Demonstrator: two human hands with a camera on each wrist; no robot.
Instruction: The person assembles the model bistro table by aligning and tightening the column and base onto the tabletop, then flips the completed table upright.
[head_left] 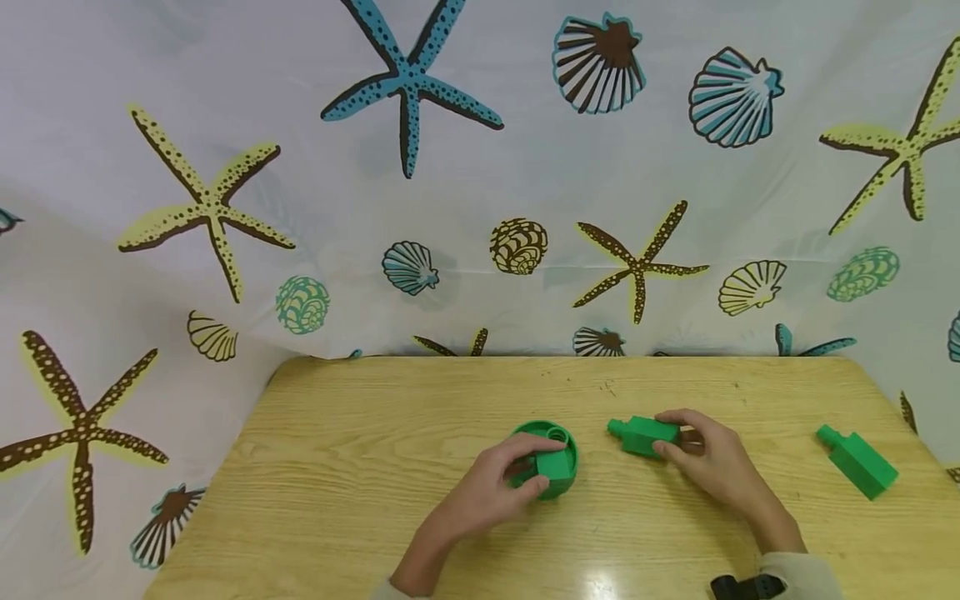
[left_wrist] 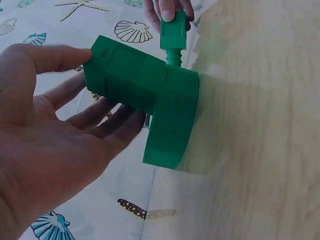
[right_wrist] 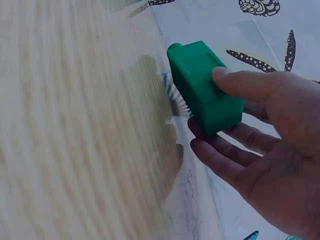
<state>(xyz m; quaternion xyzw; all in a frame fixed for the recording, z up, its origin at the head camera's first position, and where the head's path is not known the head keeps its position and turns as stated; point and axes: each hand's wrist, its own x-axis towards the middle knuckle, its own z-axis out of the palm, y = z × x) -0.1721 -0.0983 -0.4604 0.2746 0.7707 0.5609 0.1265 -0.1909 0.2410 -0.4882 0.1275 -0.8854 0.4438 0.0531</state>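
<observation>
My left hand (head_left: 498, 483) pinches a green square block (left_wrist: 125, 72) between thumb and fingers. The block stands upright in or on a round green dish (left_wrist: 175, 120), with raised walls and a small ring showing from above; how they join is hidden. Both pieces bear the number 148. To the right, my right hand (head_left: 712, 462) grips the back end of a green square bottle (right_wrist: 200, 82) with thumb and fingertips. Its ridged neck points left, toward the dish. Whether this bottle touches the table cannot be made out.
Another green square bottle (head_left: 862, 462) lies on the right of the wooden table (head_left: 360, 442), neck toward the back left. A white cloth (head_left: 465, 208) printed with starfish and shells hangs behind the table and down its sides.
</observation>
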